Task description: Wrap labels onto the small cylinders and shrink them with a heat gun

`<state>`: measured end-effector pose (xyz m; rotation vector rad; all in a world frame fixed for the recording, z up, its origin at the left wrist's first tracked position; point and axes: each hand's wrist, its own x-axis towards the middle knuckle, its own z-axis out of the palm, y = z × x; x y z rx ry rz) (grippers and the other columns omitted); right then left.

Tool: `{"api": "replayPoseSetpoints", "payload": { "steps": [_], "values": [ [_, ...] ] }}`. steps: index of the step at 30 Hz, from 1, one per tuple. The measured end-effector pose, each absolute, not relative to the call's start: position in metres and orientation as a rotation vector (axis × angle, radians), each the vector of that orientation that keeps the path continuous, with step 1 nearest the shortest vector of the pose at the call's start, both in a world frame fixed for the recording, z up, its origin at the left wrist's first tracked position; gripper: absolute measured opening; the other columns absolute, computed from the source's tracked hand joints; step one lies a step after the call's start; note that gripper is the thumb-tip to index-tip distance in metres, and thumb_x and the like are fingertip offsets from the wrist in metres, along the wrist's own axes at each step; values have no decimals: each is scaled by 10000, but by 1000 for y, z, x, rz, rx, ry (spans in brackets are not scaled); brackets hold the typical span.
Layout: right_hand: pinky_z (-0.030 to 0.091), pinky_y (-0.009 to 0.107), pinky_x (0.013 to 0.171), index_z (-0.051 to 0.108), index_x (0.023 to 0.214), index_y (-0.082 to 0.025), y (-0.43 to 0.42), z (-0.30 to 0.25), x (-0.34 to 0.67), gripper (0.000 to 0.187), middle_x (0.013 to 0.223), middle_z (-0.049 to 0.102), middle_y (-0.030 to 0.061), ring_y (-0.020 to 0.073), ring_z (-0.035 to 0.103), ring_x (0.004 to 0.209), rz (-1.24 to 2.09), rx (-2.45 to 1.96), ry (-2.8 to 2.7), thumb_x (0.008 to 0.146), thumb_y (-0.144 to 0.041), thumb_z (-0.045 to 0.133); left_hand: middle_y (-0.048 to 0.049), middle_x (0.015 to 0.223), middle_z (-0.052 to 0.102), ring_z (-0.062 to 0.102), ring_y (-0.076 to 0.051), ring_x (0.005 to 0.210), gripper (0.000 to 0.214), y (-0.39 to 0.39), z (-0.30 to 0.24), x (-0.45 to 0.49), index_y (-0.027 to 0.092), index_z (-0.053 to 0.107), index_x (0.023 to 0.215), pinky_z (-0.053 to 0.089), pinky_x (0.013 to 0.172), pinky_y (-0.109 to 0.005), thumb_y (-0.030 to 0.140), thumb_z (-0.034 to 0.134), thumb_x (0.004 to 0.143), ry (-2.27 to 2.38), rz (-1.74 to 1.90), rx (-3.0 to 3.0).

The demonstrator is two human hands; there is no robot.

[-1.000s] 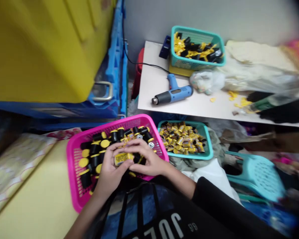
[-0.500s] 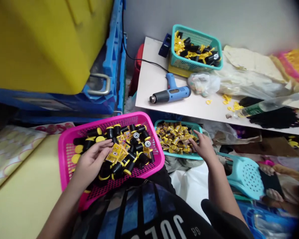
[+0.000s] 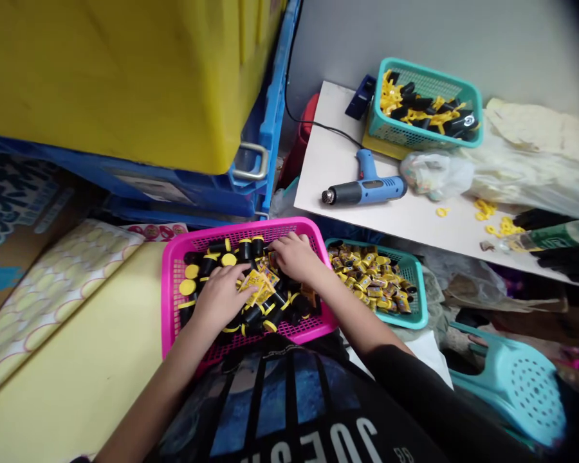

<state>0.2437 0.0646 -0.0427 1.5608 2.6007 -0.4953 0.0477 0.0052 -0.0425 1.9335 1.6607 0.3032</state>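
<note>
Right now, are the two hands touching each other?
Apart. The head view shows a gap between the left hand and the right hand, with yellow packets visible in it.

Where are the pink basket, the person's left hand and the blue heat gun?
Pink basket (image 3: pixel 167 302): head view, on its rim.
Left hand (image 3: pixel 222 294): head view, on the back of the hand.
Blue heat gun (image 3: pixel 380 190): head view, on its blue body.
</note>
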Motion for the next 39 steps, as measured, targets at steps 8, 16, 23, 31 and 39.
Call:
{"api": "replayPoseSetpoints", "payload": {
  "steps": [8, 16, 23, 31, 39],
  "values": [
    [354, 426, 874, 537, 1201, -156, 78, -71, 238, 356, 1217, 552, 169, 309, 428, 1104, -352, 1630, 2541, 875, -298, 524, -42, 785, 671, 599, -248, 855, 221, 14, -43, 39, 216, 683, 965, 458, 801, -352, 330, 548, 832, 1641, 442, 1802],
    [332, 431, 912, 512, 1268, -180, 84, -76, 235, 359, 1238, 580, 159, 293, 470, 1125, -392, 1542, 2608, 926, -233, 417, -38, 802, 695, 605, -191, 675, 269, 27, -34, 36, 206, 693, 978, 468, 726, -314, 375, 524, 854, 1648, 528, 1733],
    [352, 442, 893, 542, 1192, -104, 83, -75, 239, 321, 933, 699, 176, 301, 575, 1032, -514, 1685, 2560, 884, -181, 490, -34, 870, 728, 658, -194, 755, 239, 16, -36, 31, 227, 706, 951, 487, 735, -293, 377, 553, 845, 1634, 691, 1592],
    [474, 295, 750, 447, 1224, -201, 71, -33, 265, 444, 797, 683, -13, 138, 653, 771, -1775, 1834, 2448, 822, -275, 620, -62, 993, 708, 656, -194, 824, 295, 21, -26, 48, 218, 702, 1001, 526, 770, -317, 410, 637, 786, 1579, 869, 1376],
    [461, 234, 680, 542, 1118, -178, 63, -12, 249, 363, 818, 605, -23, 77, 570, 718, -2451, 1511, 2355, 806, -334, 645, 35, 667, 595, 600, -129, 616, 526, 28, -20, 67, 167, 570, 1171, 498, 635, -264, 281, 709, 676, 1250, 918, 1054]
  ]
}}
